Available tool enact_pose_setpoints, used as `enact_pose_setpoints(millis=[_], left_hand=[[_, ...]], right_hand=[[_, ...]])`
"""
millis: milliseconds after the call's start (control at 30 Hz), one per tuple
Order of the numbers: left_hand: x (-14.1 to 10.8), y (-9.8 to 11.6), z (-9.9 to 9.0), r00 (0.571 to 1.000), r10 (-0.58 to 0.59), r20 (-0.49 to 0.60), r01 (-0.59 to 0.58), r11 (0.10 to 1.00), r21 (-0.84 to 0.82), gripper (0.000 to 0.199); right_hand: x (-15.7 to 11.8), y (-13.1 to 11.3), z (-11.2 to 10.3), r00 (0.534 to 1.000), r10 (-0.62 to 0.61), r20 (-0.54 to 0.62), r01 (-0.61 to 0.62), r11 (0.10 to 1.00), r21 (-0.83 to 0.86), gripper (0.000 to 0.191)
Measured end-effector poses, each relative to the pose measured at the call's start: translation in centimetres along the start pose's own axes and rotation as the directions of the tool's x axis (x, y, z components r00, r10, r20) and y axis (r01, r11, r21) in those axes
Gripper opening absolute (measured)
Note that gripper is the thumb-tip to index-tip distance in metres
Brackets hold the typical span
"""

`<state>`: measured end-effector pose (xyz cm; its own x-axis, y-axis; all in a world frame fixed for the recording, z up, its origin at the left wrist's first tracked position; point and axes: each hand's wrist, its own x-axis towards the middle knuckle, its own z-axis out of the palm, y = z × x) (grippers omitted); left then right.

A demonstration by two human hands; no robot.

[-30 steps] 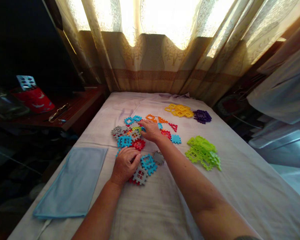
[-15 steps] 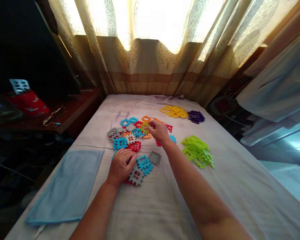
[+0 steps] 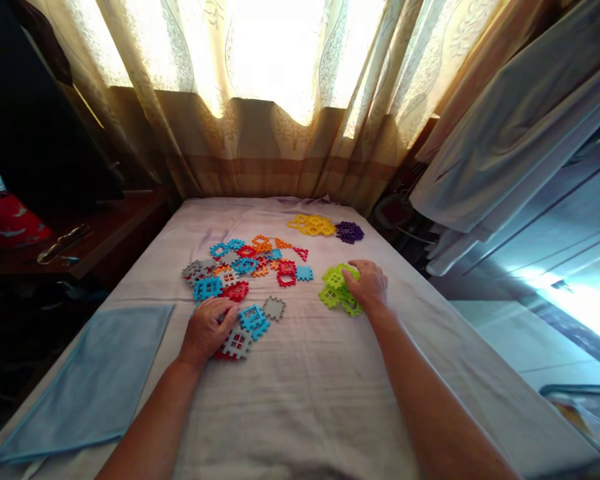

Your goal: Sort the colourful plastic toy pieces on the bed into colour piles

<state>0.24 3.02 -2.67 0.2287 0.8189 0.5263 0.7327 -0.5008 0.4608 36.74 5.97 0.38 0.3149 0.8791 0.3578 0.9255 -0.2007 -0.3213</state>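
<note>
My left hand (image 3: 209, 328) rests on the sheet with fingers loosely bent and the thumb apart from them. No piece shows in it. Just right of it lie a blue interlocking tile (image 3: 253, 318) and a grey window tile (image 3: 238, 342), with red beneath the grey one. My right hand (image 3: 367, 283) is at the pile of lime-green tiles (image 3: 334, 287), thumb and fingertips closed on a green tile at the pile's upper right edge. The fingertips' far side is hidden. A mixed heap of blue, grey, red and orange tiles (image 3: 245, 265) lies beyond my left hand.
Yellow tiles (image 3: 313, 225) and dark purple tiles (image 3: 350, 232) lie in piles toward the far edge. One grey square tile (image 3: 275, 308) lies mid-bed. A light blue cloth (image 3: 90, 373) is at the left. Beside the bed stands a dark table (image 3: 105, 230) with a red container (image 3: 13, 220).
My right hand has moved from the mixed heap rightward to the lime-green pile. The green tile it touched has left the heap. The view has turned right; my left hand stays beside its tiles.
</note>
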Motion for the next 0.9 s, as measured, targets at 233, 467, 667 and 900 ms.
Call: enact_pose_setpoints(millis=[233,467,667,900], left_hand=[[-0.1,-0.1,0.0,1.0,0.025,-0.007,-0.025,0.999,0.033,0.036],[-0.3,-0.7,0.1,0.999,0.031,-0.008,-0.031,0.998,0.049,0.034],[-0.6,-1.3,0.4,1.0,0.03,-0.005,-0.029,0.997,0.076,0.03],[-0.7,-1.6,0.4,0.998,0.066,-0.007,-0.066,0.994,0.085,0.026]], right_hand=[[-3.8,-1.3,1.5,0.885,-0.422,0.197,0.451,0.883,-0.133,0.051],[-0.6,0.9,2.7,0.935,-0.305,0.184,0.334,0.929,-0.161,0.045],[3.0,3.9,3.8,0.968,-0.215,0.133,0.238,0.951,-0.199,0.044],[7.5,6.8,5.2,0.99,-0.108,0.09,0.124,0.971,-0.206,0.044]])
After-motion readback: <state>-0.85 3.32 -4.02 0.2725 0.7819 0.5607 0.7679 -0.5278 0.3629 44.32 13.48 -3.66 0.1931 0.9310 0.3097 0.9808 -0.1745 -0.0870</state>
